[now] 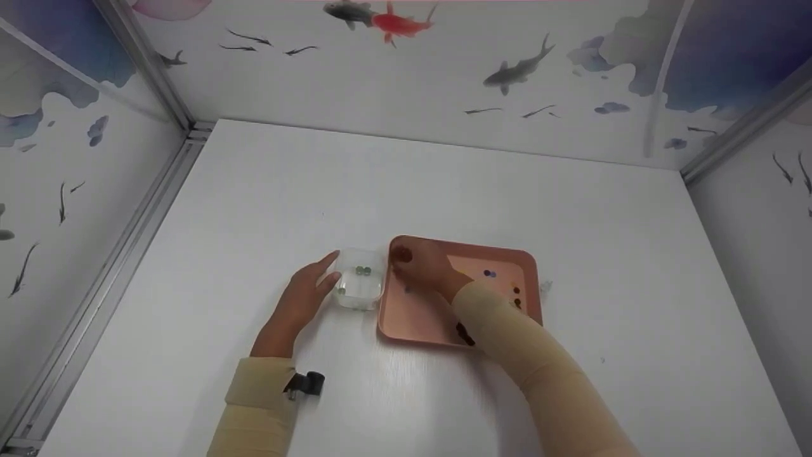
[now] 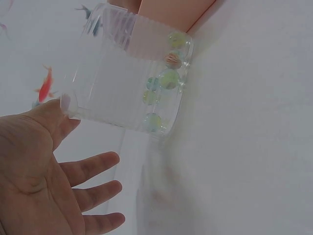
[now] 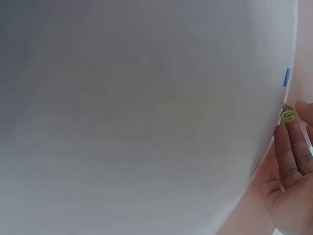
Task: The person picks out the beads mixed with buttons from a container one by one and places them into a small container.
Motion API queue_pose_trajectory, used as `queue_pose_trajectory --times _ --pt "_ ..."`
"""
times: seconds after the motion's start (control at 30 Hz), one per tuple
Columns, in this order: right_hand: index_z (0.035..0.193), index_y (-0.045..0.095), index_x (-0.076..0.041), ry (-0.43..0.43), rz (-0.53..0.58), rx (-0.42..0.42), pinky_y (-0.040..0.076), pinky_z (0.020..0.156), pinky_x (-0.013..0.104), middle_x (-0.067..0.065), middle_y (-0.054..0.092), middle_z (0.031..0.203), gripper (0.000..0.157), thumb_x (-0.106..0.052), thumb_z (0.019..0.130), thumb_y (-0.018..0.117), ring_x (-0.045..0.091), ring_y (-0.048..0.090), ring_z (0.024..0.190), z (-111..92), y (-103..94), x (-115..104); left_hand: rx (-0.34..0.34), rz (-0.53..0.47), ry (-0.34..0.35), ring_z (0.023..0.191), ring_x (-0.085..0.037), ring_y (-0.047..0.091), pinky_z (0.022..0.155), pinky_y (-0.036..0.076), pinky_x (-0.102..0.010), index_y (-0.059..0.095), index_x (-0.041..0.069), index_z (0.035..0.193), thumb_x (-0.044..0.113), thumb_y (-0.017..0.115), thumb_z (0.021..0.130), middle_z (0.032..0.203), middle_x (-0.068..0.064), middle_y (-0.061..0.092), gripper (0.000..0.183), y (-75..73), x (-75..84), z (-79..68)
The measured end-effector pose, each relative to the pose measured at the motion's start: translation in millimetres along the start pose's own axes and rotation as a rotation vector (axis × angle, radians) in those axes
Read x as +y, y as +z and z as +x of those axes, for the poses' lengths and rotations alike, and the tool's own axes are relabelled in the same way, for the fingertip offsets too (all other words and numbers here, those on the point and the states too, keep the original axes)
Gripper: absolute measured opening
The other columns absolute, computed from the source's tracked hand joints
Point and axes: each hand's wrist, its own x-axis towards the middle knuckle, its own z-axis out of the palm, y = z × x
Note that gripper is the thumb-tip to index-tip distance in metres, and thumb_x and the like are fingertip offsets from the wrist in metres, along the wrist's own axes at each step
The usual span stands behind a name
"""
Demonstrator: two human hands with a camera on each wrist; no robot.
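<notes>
A clear plastic container [image 1: 361,301] stands left of a pink tray [image 1: 412,324]. Several swirled glass marbles [image 2: 169,79] lie along its bottom. At the container's left side is my left hand [image 1: 304,295], thumb and index finger touching near the rim, the other fingers spread in the left wrist view. My right hand [image 1: 425,263] is over the tray's upper left corner. In the right wrist view its thumb and fingertips pinch a yellow-green swirled marble [image 3: 288,115]; most of that hand lies outside the frame.
Dark round pieces [image 1: 517,296] and a blue pair [image 1: 489,273] lie in the tray's right part. More dark pieces [image 1: 465,334] sit near its front edge, partly behind the right sleeve. A small clear object [image 1: 546,287] lies just right of the tray on the white table [image 1: 406,184].
</notes>
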Motion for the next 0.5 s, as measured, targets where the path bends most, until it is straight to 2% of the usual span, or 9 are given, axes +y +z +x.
queue_pose_trajectory --times 0.5 --pt "0.109 0.062 -0.024 0.010 -0.018 0.008 0.050 0.089 0.031 -0.008 0.061 0.098 0.015 -0.018 0.095 0.062 0.014 0.054 0.092 -0.7 2.8 -1.6 -0.004 -0.011 0.006 0.143 -0.035 0.026 0.117 0.019 -0.053 0.032 0.022 0.152 0.043 0.043 0.102 0.154 -0.014 0.035 0.056 -0.4 -0.8 0.3"
